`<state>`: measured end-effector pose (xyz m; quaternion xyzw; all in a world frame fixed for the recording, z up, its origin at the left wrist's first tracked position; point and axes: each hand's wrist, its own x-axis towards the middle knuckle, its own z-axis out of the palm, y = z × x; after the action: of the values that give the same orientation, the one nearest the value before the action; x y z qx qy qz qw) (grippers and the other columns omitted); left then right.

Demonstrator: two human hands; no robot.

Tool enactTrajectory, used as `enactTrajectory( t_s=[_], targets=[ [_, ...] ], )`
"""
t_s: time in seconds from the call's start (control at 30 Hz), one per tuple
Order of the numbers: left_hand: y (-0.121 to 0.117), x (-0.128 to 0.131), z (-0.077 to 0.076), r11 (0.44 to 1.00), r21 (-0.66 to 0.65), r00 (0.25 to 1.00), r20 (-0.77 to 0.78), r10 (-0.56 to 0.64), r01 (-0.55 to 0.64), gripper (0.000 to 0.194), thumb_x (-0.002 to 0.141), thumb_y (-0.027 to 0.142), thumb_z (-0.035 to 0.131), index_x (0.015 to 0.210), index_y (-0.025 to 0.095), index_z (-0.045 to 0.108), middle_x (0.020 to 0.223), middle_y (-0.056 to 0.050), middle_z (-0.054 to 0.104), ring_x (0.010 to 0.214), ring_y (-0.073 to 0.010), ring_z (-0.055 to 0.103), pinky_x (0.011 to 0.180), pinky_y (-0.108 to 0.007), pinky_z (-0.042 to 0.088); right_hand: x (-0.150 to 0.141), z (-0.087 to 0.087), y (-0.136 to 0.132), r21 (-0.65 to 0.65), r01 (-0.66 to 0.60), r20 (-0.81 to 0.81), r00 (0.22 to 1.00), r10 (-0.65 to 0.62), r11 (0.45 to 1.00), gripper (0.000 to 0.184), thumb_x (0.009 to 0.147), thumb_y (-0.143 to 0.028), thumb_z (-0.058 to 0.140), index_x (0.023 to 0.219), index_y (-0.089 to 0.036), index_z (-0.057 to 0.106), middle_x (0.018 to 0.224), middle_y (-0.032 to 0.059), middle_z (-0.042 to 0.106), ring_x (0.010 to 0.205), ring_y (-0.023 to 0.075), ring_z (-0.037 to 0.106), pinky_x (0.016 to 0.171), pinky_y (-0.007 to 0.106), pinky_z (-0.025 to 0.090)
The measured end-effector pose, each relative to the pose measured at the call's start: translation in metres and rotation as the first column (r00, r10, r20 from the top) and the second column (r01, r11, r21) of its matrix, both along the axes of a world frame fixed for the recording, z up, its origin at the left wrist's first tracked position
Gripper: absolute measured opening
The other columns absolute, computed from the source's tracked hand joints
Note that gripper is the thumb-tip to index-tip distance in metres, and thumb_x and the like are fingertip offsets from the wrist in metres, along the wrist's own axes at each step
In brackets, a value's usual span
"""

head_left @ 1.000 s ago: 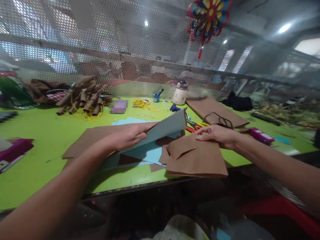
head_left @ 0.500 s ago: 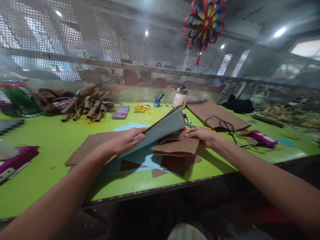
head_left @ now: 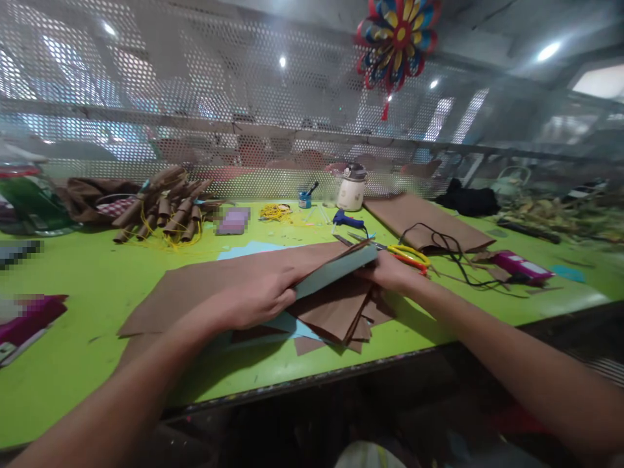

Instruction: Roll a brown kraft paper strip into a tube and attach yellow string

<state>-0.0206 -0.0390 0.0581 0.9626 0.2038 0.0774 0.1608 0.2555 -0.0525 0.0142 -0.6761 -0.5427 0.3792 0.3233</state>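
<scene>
My left hand (head_left: 266,296) is closed on the edge of a stack of large brown paper sheets (head_left: 195,279), its fingers curled over the front. The lifted edge shows a light blue paper (head_left: 336,270) underside. At the right end of that edge, my right hand (head_left: 387,270) has its fingers partly hidden behind and under the paper, seemingly pinching it. Smaller brown paper pieces (head_left: 336,312) lie beneath and between the hands, tilted over a light blue sheet (head_left: 285,323) on the green table (head_left: 244,377).
Scissors (head_left: 409,253) with yellow and orange handles and a blue glue gun (head_left: 350,220) lie behind my right hand. A folded brown sheet (head_left: 424,221), a black cable (head_left: 453,260) and a white bottle (head_left: 351,188) stand farther back. Rolled brown paper tubes (head_left: 168,205) are at left.
The raised brown and blue sheets have come down lower over the smaller pieces, uncovering the glue gun and scissors behind. My right hand has shifted slightly left onto the sheets' right end.
</scene>
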Motion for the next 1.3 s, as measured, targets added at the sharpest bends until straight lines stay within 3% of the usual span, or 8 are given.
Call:
enactTrajectory(
  t_s=[0.13,0.33,0.47,0.57,0.73,0.93,1.1,1.3],
  targets=[
    [-0.007,0.007,-0.009,0.997,0.034,0.987,-0.141,0.073,-0.069,0.05,0.089,0.022,0.034,0.139,0.024,0.035,0.14,-0.006,0.044,0.121,-0.0229,0.046,0.101,-0.036,0.037,0.028,0.014,-0.013,0.11,-0.033,0.317,0.948,-0.004,0.993,0.012,0.072,-0.022,0.059,0.075,-0.016,0.069,0.052,-0.001,0.06,0.038,0.0105,0.049,0.041,0.023,0.039],
    [-0.011,0.015,-0.033,0.967,0.232,0.976,-0.162,0.142,-0.102,0.045,0.089,0.035,0.041,0.134,0.032,0.042,0.131,-0.011,0.048,0.115,-0.0307,0.048,0.093,-0.047,0.041,0.045,0.011,-0.01,0.286,0.019,0.277,0.956,-0.101,0.958,0.02,0.076,-0.031,0.056,0.075,-0.015,0.068,0.055,0.0016,0.062,0.05,0.014,0.056,0.05,0.024,0.043],
    [-0.014,0.016,-0.041,0.944,0.313,0.975,-0.159,0.158,-0.102,0.047,0.089,0.039,0.042,0.136,0.037,0.038,0.131,-0.01,0.046,0.115,-0.0329,0.046,0.089,-0.05,0.042,0.023,0.016,0.006,0.402,-0.169,0.332,0.943,0.029,0.9,0.021,0.079,-0.031,0.055,0.081,-0.016,0.069,0.078,0.0058,0.069,0.07,0.0171,0.061,0.064,0.028,0.047],
    [-0.02,0.018,-0.046,0.926,0.352,0.961,-0.179,0.21,-0.136,0.048,0.089,0.036,0.042,0.136,0.037,0.037,0.134,-0.012,0.043,0.116,-0.0358,0.043,0.086,-0.053,0.042,-0.001,0.022,0.016,0.423,-0.432,0.459,0.86,0.223,0.797,0.024,0.081,-0.029,0.055,0.095,-0.014,0.068,0.094,0.0097,0.067,0.084,0.0187,0.061,0.075,0.031,0.048],
    [-0.029,0.02,-0.038,0.946,0.287,0.962,-0.175,0.208,-0.152,0.056,0.086,0.05,0.043,0.138,0.031,0.036,0.142,-0.015,0.034,0.123,-0.0361,0.038,0.094,-0.057,0.035,-0.022,0.005,0.01,0.215,-0.806,0.671,0.532,0.516,0.551,0.05,0.084,-0.043,0.055,0.126,-0.017,0.054,0.13,0.0149,0.051,0.121,0.0262,0.043,0.1,0.045,0.036],
    [0.009,0.002,-0.009,0.996,-0.005,0.967,-0.243,0.083,-0.087,0.048,0.092,0.049,0.031,0.124,0.023,0.055,0.131,-0.01,0.052,0.121,-0.025,0.046,0.099,-0.037,0.036,-0.013,-0.008,-0.002,0.152,-0.83,0.686,0.479,0.547,0.537,0.059,0.085,-0.052,0.05,0.135,-0.021,0.045,0.137,0.0145,0.043,0.128,0.0288,0.033,0.104,0.05,0.029],
    [0.039,-0.018,-0.028,0.943,0.127,0.929,-0.176,0.326,-0.307,0.069,0.079,0.058,0.05,0.136,0.02,0.042,0.141,-0.013,0.04,0.125,-0.0296,0.041,0.102,-0.04,0.033,0.003,0.004,0.002,0.105,-0.833,0.632,0.478,0.61,0.544,0.067,0.076,-0.056,0.061,0.132,-0.022,0.049,0.136,0.0115,0.045,0.127,0.0272,0.036,0.105,0.045,0.031],
    [0.041,-0.034,-0.041,0.94,0.115,0.936,-0.114,0.334,-0.321,0.076,0.08,0.057,0.051,0.144,0.028,0.024,0.147,-0.011,0.032,0.126,-0.0293,0.04,0.101,-0.041,0.034,0.007,0.002,0.005,0.117,-0.819,0.617,0.503,0.605,0.562,0.043,0.083,-0.042,0.058,0.121,-0.022,0.059,0.132,0.0102,0.05,0.122,0.0252,0.044,0.102,0.043,0.035]
  ],
)
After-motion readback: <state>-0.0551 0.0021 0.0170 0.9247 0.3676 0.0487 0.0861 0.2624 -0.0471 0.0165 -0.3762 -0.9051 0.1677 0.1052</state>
